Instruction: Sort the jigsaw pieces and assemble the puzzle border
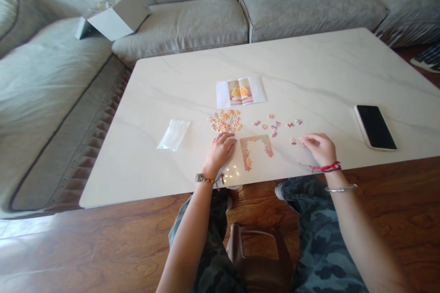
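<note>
1. Pink-and-orange puzzle frame [256,150], partly assembled, lies near the bench's [343,68] near edge, between both hands.
2. Left hand [222,149] rests flat beside it, grip open, holding nothing.
3. Right hand [319,146] pinches a loose piece [293,141].
4. Piled pieces [225,120] and scattered pieces [275,124] lie beyond; further in, a reference picture [240,91].
5. Phone [374,127] sits toward the right edge, plastic bag [174,134] left.

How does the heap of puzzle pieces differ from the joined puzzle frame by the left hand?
The heap of pieces is loose and jumbled in a roundish mound; the joined frame is interlocked, flat and open in the middle, with its near side missing. The heap lies farther from the person, below the reference picture; the frame lies near the table edge, beside the left hand. Both share pink-orange colouring.
</note>
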### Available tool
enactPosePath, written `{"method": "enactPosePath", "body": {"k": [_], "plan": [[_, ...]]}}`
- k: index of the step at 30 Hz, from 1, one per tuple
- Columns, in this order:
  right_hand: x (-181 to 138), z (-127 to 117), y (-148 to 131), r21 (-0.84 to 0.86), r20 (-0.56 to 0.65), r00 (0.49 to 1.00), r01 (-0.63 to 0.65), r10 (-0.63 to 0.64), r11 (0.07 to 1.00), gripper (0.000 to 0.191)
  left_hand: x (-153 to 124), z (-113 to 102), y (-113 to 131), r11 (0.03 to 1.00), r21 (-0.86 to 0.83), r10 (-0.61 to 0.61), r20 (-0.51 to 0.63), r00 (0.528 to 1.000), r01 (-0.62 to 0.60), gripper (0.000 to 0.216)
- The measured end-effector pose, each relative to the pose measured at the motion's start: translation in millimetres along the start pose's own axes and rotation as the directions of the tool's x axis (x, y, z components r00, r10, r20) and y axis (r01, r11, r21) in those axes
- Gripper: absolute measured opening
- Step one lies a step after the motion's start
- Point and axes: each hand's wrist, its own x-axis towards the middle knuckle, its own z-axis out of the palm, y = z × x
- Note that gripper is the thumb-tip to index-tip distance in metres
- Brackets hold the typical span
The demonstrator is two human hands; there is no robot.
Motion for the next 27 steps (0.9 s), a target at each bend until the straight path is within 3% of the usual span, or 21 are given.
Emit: {"method": "enactPosePath", "body": {"k": [3, 10, 17, 20, 27], "plan": [[2, -4, 2, -0.039, 0.017, 0.999, 0.028, -0.027, 0.999, 0.028, 0, 0, 0, 1.000, -0.010, 0.000, 0.008, 1.000, 0.000, 0.021], [-5, 0, -5, -0.044, 0.187, 0.971, 0.160, -0.149, 0.986, 0.028, 0, 0, -1, 1.000, -0.023, -0.012, 0.010, 1.000, 0.013, 0.020], [9, -7, 11, -0.265, 0.155, 0.953, 0.294, -0.261, 0.918, 0.021, 0, 4, -5, 1.000, -0.012, 0.011, -0.020, 1.000, -0.011, 0.020], [15, -6, 16, -0.279, 0.169, 0.942, 0.327, -0.289, 0.903, 0.019, 1, 4, -6, 1.000, -0.005, 0.012, -0.021, 1.000, -0.012, 0.020], [30, 12, 5, -0.284, 0.080, 0.927, 0.373, -0.366, 0.883, 0.021, 4, 1, -5, 1.000, 0.003, 0.024, -0.053, 0.998, -0.024, 0.019]]}}
